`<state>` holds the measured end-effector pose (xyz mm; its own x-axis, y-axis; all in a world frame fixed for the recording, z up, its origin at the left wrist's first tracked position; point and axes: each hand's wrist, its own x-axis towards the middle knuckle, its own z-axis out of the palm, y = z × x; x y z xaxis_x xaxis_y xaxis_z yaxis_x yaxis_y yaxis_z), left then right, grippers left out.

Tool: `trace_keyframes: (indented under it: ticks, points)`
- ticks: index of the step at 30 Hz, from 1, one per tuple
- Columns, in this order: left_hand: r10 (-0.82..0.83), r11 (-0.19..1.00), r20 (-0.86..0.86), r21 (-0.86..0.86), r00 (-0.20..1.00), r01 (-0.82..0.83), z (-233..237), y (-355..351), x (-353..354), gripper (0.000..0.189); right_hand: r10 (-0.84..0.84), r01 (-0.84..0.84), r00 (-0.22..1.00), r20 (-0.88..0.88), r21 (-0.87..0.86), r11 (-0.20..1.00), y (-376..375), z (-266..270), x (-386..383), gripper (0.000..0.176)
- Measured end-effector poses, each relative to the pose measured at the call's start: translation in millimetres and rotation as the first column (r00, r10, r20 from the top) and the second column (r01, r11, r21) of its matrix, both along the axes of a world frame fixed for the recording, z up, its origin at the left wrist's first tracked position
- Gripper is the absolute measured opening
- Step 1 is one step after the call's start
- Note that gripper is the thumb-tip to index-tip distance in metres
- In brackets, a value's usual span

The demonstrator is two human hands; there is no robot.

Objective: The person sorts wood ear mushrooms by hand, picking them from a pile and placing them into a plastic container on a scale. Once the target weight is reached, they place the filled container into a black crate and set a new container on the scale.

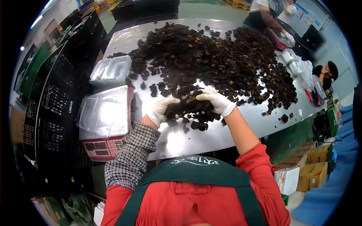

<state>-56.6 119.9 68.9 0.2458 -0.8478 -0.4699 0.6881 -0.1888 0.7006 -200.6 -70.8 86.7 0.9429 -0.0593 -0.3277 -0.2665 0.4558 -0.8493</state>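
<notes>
My left hand (162,110), in a white glove, closes round the left side of a clump of dark mushroom-like pieces (185,107) over the near edge of the pile. On the right side of the same clump, my right hand (215,101), also gloved in white, has its fingers curled over the pieces. The big pile (196,52) of dark pieces spreads across the metal table (169,141) beyond my hands. Several loose pieces (199,125) lie just below the clump. The fingertips are partly hidden among the pieces.
Left of my hands stands a red and white scale (100,147) with clear plastic trays (102,113) on it. More clear trays (111,70) sit behind it. Black crates (56,98) line the left side. At the far right are a co-worker (264,17), another scale (278,41) and a seated person (327,73).
</notes>
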Motion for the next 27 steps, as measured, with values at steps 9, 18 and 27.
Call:
trace_keyframes:
  ticks: [9, 18, 27]
  points:
    - [0.115, 0.969, 0.027, -0.224, 0.993, -0.106, 57, 72, 19, 0.035, 0.137, -0.134, 0.966, 0.221, -0.027, 0.991, 54, 40, 50, 0.033]
    - [0.377, 0.914, 0.25, -0.257, 0.892, -0.314, 103, 212, 88, 0.038, 0.285, -0.281, 0.899, 0.332, -0.061, 0.958, 181, 79, 178, 0.03]
    - [0.693, 0.721, 0.21, -0.198, 0.689, -0.664, 41, 260, 116, 0.028, 0.246, -0.245, 0.965, 0.09, -0.017, 0.969, 242, 18, 240, 0.029]
